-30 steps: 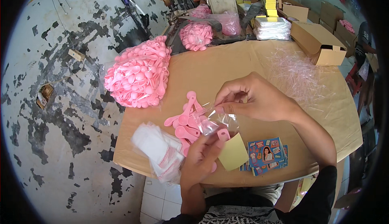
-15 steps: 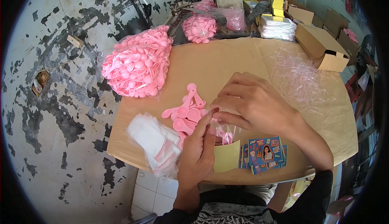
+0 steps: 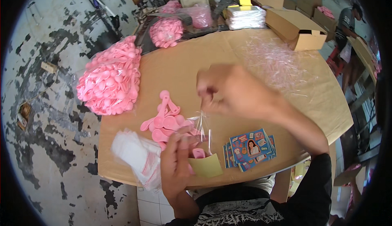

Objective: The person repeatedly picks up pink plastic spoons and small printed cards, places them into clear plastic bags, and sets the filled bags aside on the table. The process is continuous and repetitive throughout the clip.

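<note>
left hand (image 3: 175, 164) grip closed on clear bag (image 3: 203, 135), 1 pink scoop (image 3: 199, 153) by its fingers; seems to steady it. right hand (image 3: 233, 90) above, fingers curled, blurred: cannot tell its hold. loose scoops (image 3: 170, 122), blue cards (image 3: 240, 155) near on counter (image 3: 183, 66), likely for short reach.

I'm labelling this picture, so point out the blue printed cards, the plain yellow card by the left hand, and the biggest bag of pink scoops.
Blue printed cards (image 3: 252, 149): head view, top card's face.
Plain yellow card (image 3: 207, 166): head view, visible face.
Biggest bag of pink scoops (image 3: 110, 78): head view, bulging front.
</note>
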{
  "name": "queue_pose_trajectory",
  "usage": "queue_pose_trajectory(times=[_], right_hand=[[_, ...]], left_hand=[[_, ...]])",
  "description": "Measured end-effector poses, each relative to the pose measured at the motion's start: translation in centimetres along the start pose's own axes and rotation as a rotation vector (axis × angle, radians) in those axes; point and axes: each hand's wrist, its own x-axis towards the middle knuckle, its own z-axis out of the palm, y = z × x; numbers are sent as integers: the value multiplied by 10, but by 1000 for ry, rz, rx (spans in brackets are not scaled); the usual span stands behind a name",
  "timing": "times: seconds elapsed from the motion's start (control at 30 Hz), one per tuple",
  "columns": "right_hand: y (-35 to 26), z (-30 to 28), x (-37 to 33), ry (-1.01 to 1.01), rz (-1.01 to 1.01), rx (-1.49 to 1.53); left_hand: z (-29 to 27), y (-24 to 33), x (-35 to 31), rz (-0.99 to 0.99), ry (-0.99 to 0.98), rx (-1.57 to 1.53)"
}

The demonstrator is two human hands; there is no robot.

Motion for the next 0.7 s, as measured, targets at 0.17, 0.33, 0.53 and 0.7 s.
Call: queue_pose_trajectory(times=[0.17,0.33,0.53,0.7], right_hand=[[5,-95,-10,-114,150,563],[142,-110,-80,-70,507,-389],[160,-116,-80,230,492,-465],[25,-23,-41,-92,461,491]], left_hand=[[-7,-2,6,-13,6,-298],[-2,-5,5,-127,47,-333],[-22,-23,3,-252,37,-106],[-8,-9,11,-129,36,-403]])
